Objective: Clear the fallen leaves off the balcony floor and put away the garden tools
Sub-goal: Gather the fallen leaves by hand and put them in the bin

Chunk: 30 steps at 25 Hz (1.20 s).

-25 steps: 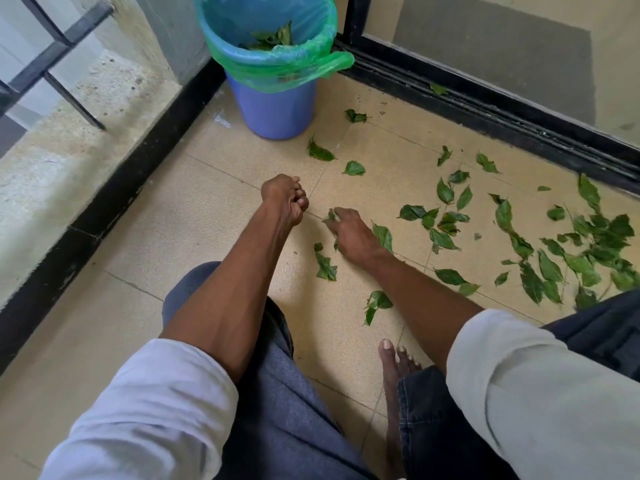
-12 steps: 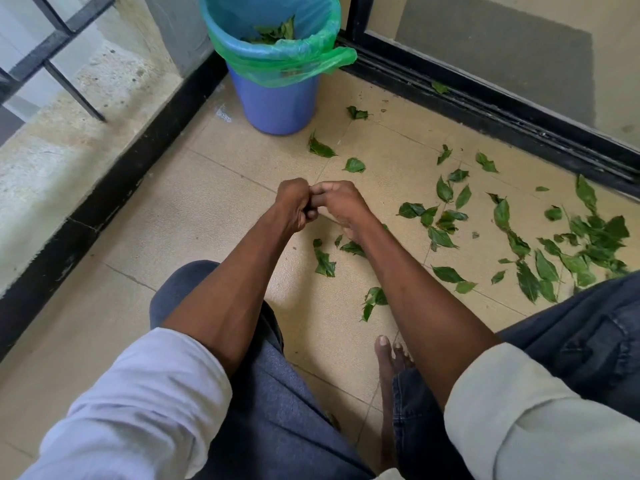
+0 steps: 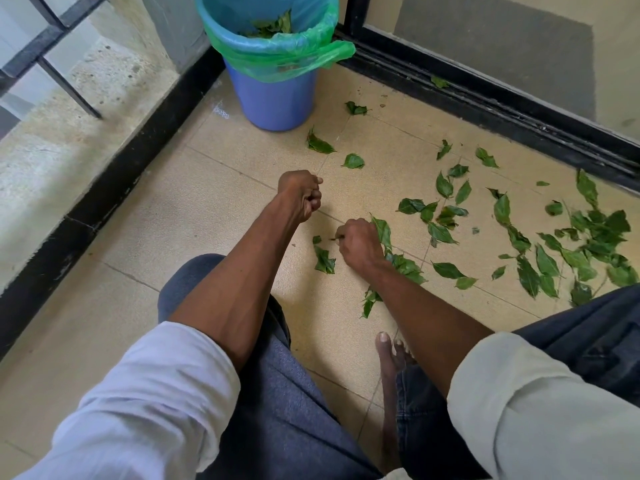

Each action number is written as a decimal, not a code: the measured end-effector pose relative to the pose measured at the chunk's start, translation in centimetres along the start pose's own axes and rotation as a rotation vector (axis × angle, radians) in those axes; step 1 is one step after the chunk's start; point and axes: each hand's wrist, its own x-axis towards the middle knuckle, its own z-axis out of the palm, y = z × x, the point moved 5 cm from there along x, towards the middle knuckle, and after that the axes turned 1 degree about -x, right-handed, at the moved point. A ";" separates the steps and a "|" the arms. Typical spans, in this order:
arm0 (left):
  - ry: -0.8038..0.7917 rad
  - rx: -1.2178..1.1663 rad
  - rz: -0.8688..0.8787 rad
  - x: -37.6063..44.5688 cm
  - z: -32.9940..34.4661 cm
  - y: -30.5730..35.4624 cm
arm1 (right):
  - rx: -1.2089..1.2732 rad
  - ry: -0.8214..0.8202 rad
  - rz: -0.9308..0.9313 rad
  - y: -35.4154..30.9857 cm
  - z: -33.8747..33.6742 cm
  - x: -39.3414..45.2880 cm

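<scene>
Leaves point(image 3: 446, 188) lie scattered on the floor point(image 3: 214, 216), mostly right of the bin point(image 3: 273, 95), thickest far right of it by the door track point(image 3: 519, 112). Some already sit inside the bin's green liner point(image 3: 277, 55).

Right hand point(image 3: 358, 242) is down at the floor in front of the bin, fingers curled, pinching something small; leaves lie just beside and under its wrist. Left hand point(image 3: 299, 195) hangs above the floor, nearer the bin, curled into a fist. Can't tell if it holds collected leaves, nothing green shows.

Step in hand, by my read: hand-picking leaves into a bundle, then dumping in the bin.

To do it well:
- rake several leaves together with flat fingers instead of pinching singles
- clear the patch in front of the bin first, then work right toward the dense pile
- empty hands over the liner before they overfill
- don't miss the leaf in the door track

No garden tools in view.
</scene>
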 end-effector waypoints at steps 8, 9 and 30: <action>-0.013 0.389 -0.003 -0.6 -0.1 -0.9 | 1.027 -0.076 0.379 -4.7 -6.0 3.1; 0.033 0.355 0.029 -0.3 -0.5 -0.5 | 1.125 -0.143 0.382 -4.8 -5.9 3.1; -0.206 0.366 -0.028 -0.5 3.8 -2.1 | 1.275 0.233 0.610 -2.3 -7.9 0.4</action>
